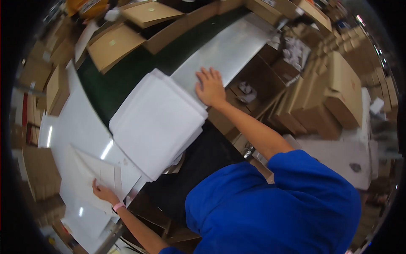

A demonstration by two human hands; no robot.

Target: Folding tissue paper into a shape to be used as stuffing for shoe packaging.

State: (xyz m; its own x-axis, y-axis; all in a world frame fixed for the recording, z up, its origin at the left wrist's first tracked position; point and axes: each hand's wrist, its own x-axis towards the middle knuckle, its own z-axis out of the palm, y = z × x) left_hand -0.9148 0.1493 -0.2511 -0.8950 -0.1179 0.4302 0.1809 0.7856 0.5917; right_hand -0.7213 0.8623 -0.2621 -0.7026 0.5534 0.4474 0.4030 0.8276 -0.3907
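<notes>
My left hand (pixel 105 194) is at a thin, whitish sheet (pixel 86 173) over the white tabletop at the lower left. Its fingers are curled at the sheet and look closed on it. A pink band circles that wrist. My right hand (pixel 210 88) has its fingers spread, palm down over the bare metal ledge (pixel 228 46), and holds nothing. Between my hands lies a thick stack of white sheets (pixel 158 122), its layers slightly uneven. The stack spans the green belt and the near edge.
Flattened cardboard boxes (pixel 114 44) lie along the far side of the green belt (pixel 99 95). At the right stand large brown cartons (pixel 321 97) beside an open carton (pixel 258 76) holding small white items. Another person's orange clothing (pixel 91 8) shows at the top left.
</notes>
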